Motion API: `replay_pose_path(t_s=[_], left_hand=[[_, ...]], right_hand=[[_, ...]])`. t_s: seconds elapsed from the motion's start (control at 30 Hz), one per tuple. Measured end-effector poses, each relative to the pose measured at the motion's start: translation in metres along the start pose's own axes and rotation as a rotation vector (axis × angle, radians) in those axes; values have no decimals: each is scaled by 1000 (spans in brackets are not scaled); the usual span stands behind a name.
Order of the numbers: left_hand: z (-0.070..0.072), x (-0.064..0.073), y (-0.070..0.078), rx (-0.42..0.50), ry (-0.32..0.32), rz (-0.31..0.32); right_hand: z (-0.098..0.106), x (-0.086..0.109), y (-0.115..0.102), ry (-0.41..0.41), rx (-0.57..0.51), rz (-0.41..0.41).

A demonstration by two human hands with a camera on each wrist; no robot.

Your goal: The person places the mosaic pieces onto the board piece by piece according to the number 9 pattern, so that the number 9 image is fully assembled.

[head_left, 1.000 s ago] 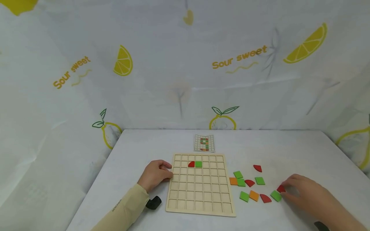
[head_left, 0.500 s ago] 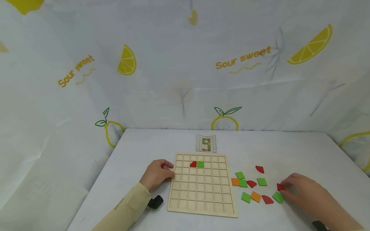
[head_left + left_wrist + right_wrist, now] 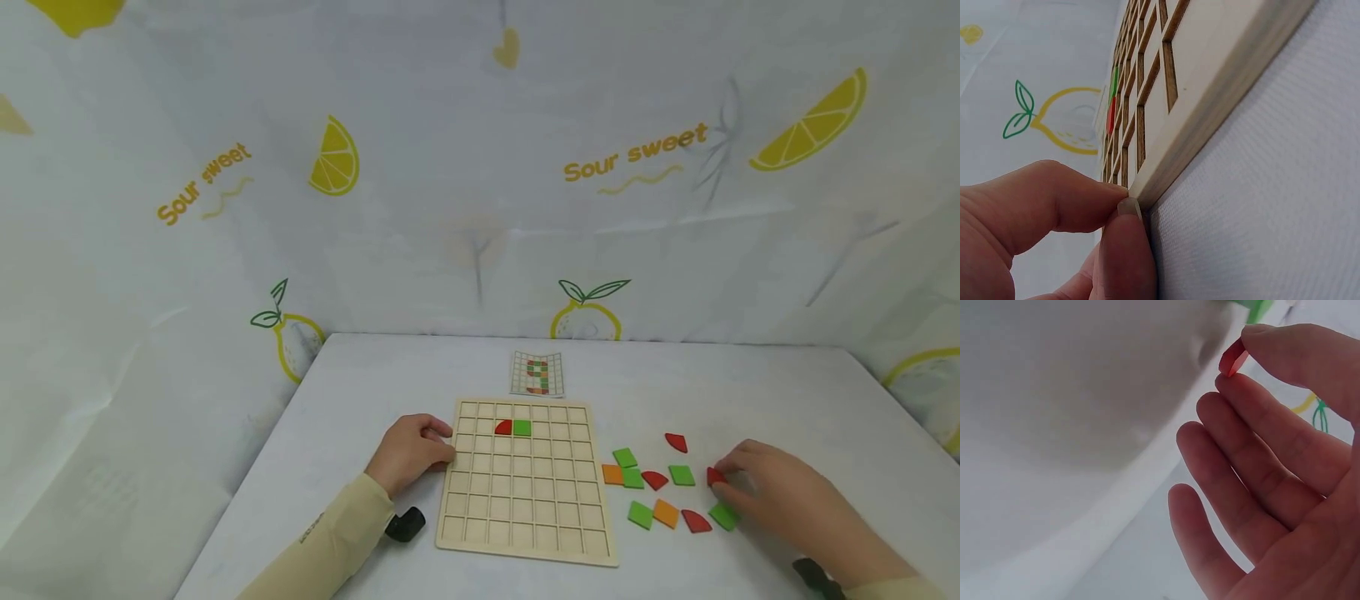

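One red tile (image 3: 1233, 357), moved leftward, sits between the right hand's (image 3: 776, 492) fingertips (image 3: 1238, 389).

A white table (image 3: 390, 375) with a board (image 3: 525, 483), a card (image 3: 537, 374) and loose tiles (image 3: 682, 475)
The card lies just beyond the board's far edge; right of the board lie five green tiles (image 3: 641, 515), two orange tiles (image 3: 666, 513) and three red tiles (image 3: 696, 522), the nearest just beside it.
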State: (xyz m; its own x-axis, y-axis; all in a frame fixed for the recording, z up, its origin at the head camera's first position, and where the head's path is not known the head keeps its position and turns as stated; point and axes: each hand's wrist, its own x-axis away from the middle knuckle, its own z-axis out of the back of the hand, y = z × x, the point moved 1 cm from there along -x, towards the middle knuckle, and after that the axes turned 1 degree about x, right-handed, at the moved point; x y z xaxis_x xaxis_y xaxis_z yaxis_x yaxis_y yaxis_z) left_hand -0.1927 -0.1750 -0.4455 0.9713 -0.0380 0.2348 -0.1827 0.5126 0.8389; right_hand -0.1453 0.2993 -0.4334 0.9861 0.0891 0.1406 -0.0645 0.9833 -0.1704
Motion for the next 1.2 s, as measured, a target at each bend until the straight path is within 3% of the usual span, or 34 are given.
replay_pose_path(t_s=[0.4,0.7,0.93,1.2], left_hand=[[-1,0,2,25,-2,1],[-3,-1,5,13,-5,-6],[-2,-3,2,10,-5,4],[2,-4,-2,10,2,7]], right_hand=[[17,-43,-77,66,-51,153],[13,-70,-131,120,-70,308],[5,-85,-162,89,-105,331],[-3,-92,-181,87,-98,352]])
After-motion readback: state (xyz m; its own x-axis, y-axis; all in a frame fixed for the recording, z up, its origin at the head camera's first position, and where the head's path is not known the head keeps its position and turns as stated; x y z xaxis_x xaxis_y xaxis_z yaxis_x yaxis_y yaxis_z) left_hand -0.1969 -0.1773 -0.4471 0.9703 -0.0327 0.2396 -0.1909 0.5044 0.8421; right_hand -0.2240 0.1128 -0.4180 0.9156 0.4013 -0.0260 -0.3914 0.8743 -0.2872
